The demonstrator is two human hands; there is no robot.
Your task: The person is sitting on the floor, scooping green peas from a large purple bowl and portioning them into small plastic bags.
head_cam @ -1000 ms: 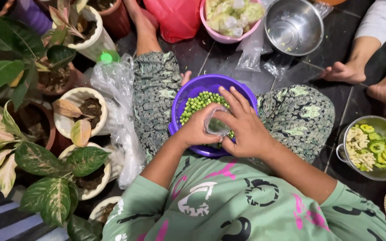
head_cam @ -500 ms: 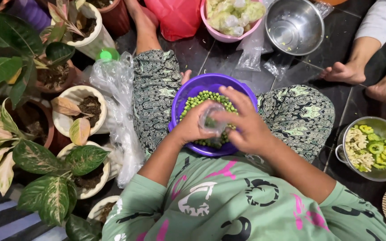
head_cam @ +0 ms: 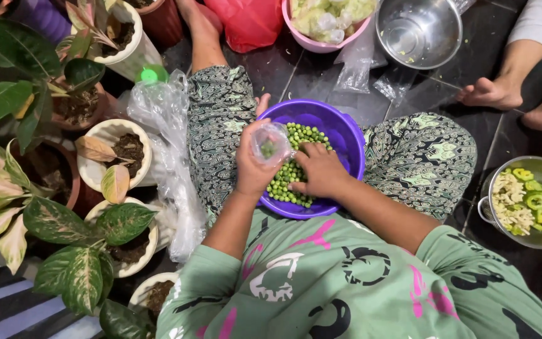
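The left hand (head_cam: 253, 168) grips a small clear plastic bag (head_cam: 270, 143) by its neck, mouth turned up, apparently so the few green peas inside stay put and the opening stays ready beside the other hand. The bag hangs just above the purple bowl (head_cam: 345, 135), which rests between the person's knees. The right hand (head_cam: 318, 169) lies palm down in the heap of green peas (head_cam: 288, 176), fingers curled into them (whether it actually holds any, I cannot tell). Both forearms angle inward from the green sleeves, wrists close together. Left of the left hand lies a crumpled pile of clear bags (head_cam: 165, 135).
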